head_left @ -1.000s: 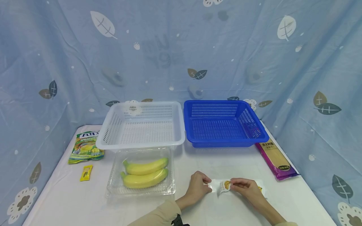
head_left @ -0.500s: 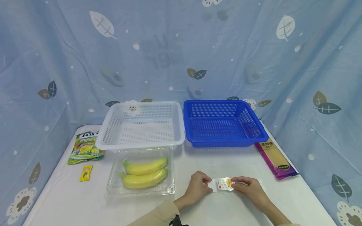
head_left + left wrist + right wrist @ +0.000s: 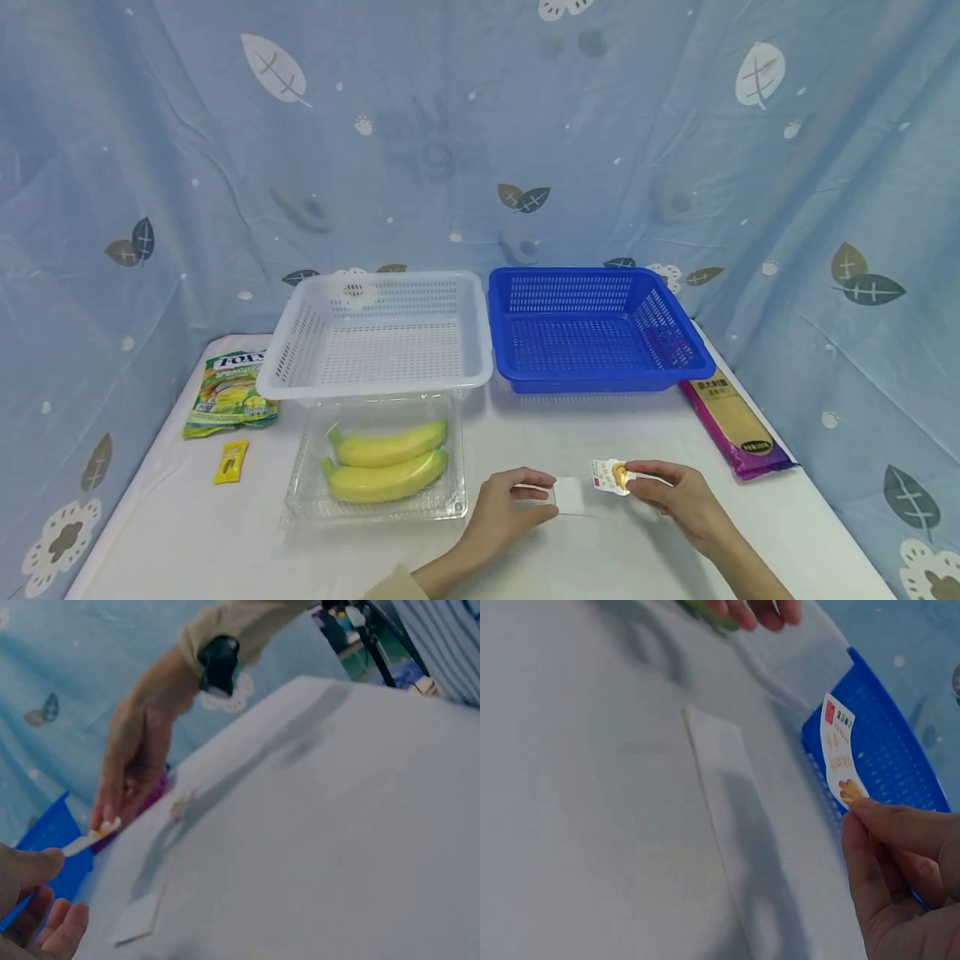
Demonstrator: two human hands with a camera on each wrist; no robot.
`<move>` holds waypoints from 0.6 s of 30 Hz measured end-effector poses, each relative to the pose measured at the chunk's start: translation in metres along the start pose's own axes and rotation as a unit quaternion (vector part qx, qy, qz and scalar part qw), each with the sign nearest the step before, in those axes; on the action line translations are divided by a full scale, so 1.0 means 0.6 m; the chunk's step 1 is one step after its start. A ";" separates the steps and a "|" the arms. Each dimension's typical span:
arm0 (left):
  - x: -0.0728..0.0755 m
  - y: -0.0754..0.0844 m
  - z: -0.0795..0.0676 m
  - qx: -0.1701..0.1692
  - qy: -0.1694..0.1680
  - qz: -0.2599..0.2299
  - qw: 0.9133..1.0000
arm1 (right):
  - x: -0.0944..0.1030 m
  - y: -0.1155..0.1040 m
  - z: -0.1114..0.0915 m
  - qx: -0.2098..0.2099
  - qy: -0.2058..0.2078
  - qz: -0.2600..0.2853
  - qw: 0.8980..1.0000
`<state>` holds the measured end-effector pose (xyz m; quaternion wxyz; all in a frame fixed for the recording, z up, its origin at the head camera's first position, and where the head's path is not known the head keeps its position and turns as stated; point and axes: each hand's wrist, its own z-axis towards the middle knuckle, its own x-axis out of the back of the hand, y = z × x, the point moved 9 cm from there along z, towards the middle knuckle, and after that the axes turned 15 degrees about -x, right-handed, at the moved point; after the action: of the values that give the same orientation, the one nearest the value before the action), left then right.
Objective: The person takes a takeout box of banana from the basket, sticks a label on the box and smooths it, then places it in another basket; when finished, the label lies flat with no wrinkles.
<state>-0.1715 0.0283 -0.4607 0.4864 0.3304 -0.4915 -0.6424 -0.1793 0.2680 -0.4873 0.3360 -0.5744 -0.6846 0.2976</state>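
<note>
A white label sticker [image 3: 606, 475] printed with yellow bananas and a red square is pinched by its right end between my right hand's [image 3: 678, 496] thumb and index finger. In the right wrist view the sticker [image 3: 834, 742] curves, held up off the table. Below it a pale backing strip [image 3: 572, 497] lies flat on the white table. My left hand [image 3: 504, 510] is by the strip's left end, thumb and fingers apart, nothing between them. In the left wrist view, another small banana print [image 3: 178, 808] shows on the strip, near the right hand's shadow.
A clear plastic box [image 3: 300, 492] with two bananas [image 3: 386, 462] is left of the hands. Behind stand a white basket [image 3: 371, 390] and a blue basket [image 3: 603, 385]. A purple noodle pack [image 3: 735, 421] lies right; a green candy bag [image 3: 231, 396] and yellow packet [image 3: 231, 462] lie left.
The right hand has peeled the sticker from the strip and lifted it up and to the right. The left hand's fingers have spread and let go of the strip's end.
</note>
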 end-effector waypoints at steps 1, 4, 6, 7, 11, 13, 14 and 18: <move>0.004 0.005 -0.004 0.006 -0.002 -0.010 1.000 | 0.001 0.000 0.000 -0.005 0.003 0.000 1.000; 0.022 0.025 -0.015 0.015 -0.014 -0.030 0.999 | 0.002 -0.003 -0.001 -0.014 0.004 0.002 1.000; 0.037 0.040 -0.022 0.018 -0.020 -0.038 0.999 | 0.000 -0.005 -0.002 -0.015 -0.005 0.005 1.000; 0.046 0.048 -0.025 0.018 -0.025 -0.041 0.999 | -0.002 -0.006 -0.002 -0.014 -0.013 0.008 1.000; 0.086 0.070 -0.042 0.034 -0.031 -0.034 0.998 | -0.009 -0.010 -0.001 -0.013 -0.038 0.024 0.999; 0.111 0.077 -0.052 0.044 -0.026 -0.025 0.998 | -0.012 -0.012 0.000 -0.012 -0.046 0.032 0.998; 0.125 0.079 -0.058 0.051 -0.018 -0.019 0.998 | -0.014 -0.014 0.000 -0.010 -0.048 0.033 0.998; 0.194 0.085 -0.082 0.072 0.038 0.004 0.997 | -0.019 -0.020 0.000 -0.007 -0.055 0.036 0.998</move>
<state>-0.1478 -0.0996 -0.4205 0.4824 0.3866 -0.5192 -0.5902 -0.1852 0.2550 -0.4793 0.2828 -0.5839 -0.6826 0.3363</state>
